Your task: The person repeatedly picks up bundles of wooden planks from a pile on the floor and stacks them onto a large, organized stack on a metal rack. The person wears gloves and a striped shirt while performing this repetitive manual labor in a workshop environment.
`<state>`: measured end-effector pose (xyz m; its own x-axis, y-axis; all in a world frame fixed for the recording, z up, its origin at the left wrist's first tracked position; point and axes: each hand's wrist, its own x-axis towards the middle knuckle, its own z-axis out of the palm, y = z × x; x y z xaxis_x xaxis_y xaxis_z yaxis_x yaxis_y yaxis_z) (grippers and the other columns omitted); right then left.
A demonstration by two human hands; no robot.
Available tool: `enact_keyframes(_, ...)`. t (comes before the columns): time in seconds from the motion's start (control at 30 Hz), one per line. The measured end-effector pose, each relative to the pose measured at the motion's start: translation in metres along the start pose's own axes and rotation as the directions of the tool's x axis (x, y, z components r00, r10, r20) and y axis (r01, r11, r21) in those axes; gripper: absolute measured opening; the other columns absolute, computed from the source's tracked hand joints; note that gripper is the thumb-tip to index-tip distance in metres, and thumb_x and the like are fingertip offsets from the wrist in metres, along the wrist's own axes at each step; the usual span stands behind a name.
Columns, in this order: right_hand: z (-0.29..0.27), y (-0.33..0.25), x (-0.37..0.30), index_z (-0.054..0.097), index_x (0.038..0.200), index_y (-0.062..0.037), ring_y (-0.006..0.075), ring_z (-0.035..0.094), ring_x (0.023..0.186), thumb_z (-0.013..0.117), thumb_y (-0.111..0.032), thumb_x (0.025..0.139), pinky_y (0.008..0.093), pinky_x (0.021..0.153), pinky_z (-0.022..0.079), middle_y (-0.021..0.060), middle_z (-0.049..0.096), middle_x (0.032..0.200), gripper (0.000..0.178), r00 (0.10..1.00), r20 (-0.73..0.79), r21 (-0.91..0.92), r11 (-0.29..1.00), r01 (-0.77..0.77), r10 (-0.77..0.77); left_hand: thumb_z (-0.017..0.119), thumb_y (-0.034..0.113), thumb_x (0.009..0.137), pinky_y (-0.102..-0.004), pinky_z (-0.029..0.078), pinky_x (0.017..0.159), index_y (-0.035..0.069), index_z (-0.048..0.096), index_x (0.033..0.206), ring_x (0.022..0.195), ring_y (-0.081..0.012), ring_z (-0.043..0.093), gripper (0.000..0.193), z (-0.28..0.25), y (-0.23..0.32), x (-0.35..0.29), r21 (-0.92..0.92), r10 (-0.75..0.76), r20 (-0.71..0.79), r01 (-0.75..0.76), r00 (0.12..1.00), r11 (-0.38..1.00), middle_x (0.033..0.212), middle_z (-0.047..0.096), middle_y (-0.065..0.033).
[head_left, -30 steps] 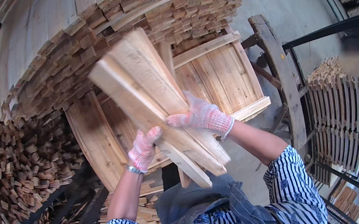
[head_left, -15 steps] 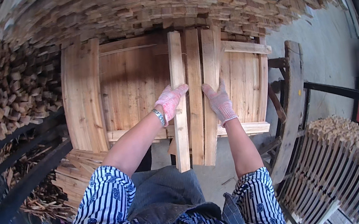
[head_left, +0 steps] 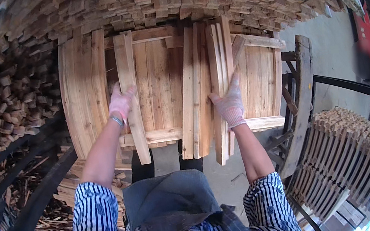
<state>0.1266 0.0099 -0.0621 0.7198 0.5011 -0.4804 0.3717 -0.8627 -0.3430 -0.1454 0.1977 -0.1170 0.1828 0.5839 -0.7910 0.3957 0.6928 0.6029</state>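
My left hand (head_left: 121,102), in a pink-and-white knit glove, is closed around a single pale wooden slat (head_left: 135,123). That slat stands roughly lengthwise over the left part of a flat wooden panel (head_left: 156,91), beside a row of upright boards. To the right, my gloved right hand (head_left: 230,108) grips a small bunch of narrow slats (head_left: 216,61), thumb on their left side and fingers on the right. Between my hands, a few loose slats (head_left: 193,94) lean side by side across the panel, untouched by either hand.
Stacked timber ends (head_left: 137,6) rise behind the panel, with another stack (head_left: 10,95) at the left. A worn wooden post (head_left: 297,101) and a dark metal rail (head_left: 357,91) stand at the right, near a bundle of slats (head_left: 344,157). Scrap wood lies lower left.
My left hand has moved left, carrying one slat away from the others. My right hand stays near its earlier place, while the slats by it now lie fanned apart.
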Motion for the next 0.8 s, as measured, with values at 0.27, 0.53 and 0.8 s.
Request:
enact_keyframes(0.27, 0.027, -0.043, -0.087, 0.012, 0.149, 0.0058, 0.0416, 0.038, 0.133, 0.075, -0.031, 0.074, 0.0396, 0.111, 0.033, 0.0321, 0.032, 0.146, 0.105, 0.956, -0.187, 0.142, 0.957, 0.252, -0.225, 0.078, 0.041, 0.068, -0.0455, 0.01, 0.118, -0.002, 0.011, 0.149, 0.143, -0.0387, 0.014, 0.114, 0.017, -0.07, -0.013, 0.951, 0.604, -0.051, -0.145, 0.796, 0.272, 0.153, 0.017, -0.024)
enact_keyframes(0.53, 0.109, -0.154, -0.071, 0.007, 0.15, -0.0005, 0.0398, 0.047, 0.123, 0.073, -0.035, 0.08, 0.0414, 0.102, 0.044, 0.0287, 0.043, 0.132, 0.102, 0.976, 0.215, -0.122, 0.992, -0.012, 0.038, 0.077, 0.041, 0.068, -0.0523, 0.018, 0.112, -0.001, 0.026, 0.14, 0.136, -0.0436, 0.023, 0.098, -0.018, -0.02, -0.021, 0.968, 0.6, -0.185, 0.039, 0.778, 0.247, 0.144, 0.028, -0.0245)
enact_keyframes(0.8, 0.134, -0.11, -0.071, -0.002, 0.151, -0.0023, 0.0374, 0.041, 0.131, 0.072, -0.035, 0.082, 0.0389, 0.109, 0.036, 0.0312, 0.033, 0.144, 0.106, 0.902, 0.313, 0.623, 0.781, 0.043, -0.299, 0.065, 0.052, 0.079, -0.0541, 0.013, 0.113, -0.001, 0.027, 0.143, 0.14, -0.046, 0.016, 0.091, -0.063, -0.018, -0.025, 0.962, 0.446, -0.045, -0.082, 0.894, 0.262, 0.151, 0.019, -0.0272)
